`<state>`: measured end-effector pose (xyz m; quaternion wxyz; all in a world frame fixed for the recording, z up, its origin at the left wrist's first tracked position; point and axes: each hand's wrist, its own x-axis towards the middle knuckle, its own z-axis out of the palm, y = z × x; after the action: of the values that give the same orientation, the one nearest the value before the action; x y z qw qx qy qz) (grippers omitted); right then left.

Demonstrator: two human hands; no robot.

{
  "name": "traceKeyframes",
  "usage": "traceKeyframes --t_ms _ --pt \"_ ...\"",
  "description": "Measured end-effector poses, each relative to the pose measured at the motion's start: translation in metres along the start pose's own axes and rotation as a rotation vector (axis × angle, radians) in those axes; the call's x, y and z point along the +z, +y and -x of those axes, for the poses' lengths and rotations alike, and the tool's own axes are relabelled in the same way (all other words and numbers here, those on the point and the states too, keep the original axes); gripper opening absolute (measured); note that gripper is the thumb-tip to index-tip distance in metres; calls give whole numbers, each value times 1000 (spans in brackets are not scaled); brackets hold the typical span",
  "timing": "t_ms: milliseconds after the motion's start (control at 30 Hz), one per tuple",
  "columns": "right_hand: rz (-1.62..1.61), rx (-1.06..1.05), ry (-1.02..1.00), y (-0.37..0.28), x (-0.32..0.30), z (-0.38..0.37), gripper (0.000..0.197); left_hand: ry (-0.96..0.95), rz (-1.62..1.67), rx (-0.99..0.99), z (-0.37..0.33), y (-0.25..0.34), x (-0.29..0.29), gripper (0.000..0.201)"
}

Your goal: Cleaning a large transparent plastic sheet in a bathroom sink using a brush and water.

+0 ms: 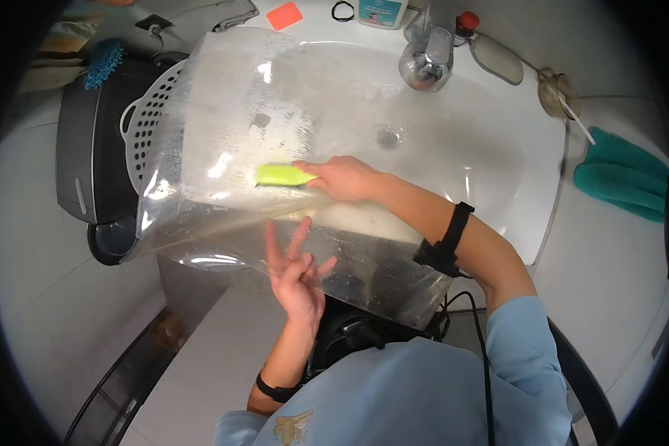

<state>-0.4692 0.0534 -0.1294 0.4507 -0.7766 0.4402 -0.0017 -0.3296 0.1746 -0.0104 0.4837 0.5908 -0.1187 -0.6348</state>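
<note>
A wet, clear plastic sheet [223, 119] drapes over the left part of the white sink [505, 141] and hangs past its front edge. My right hand [343, 178] grips a bright yellow-green scrubbing brush [281, 175], which rests on the sheet. Streaks and droplets mark the plastic around and beyond the brush. Nearer to me, my left hand [296, 279] is at the front fold of the sheet, palm up. Its fingers are spread, some stretched out and some bent. Whether they lie over or under the plastic I cannot tell.
A chrome faucet [427, 63] stands at the sink's back. On the ledge are an orange-red sponge [284, 15], a bottle [380, 13] and a soap dish [496, 59]. A white perforated basket [143, 126] sits at left, and a teal towel [623, 175] lies at right.
</note>
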Motion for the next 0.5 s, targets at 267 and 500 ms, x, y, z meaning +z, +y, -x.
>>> traceKeyframes --t_ms 267,500 --pt "124 284 326 37 -32 -62 55 4 30 -33 7 -5 -12 88" --pt "150 70 9 67 -18 9 55 -76 33 -71 3 -2 -14 87"
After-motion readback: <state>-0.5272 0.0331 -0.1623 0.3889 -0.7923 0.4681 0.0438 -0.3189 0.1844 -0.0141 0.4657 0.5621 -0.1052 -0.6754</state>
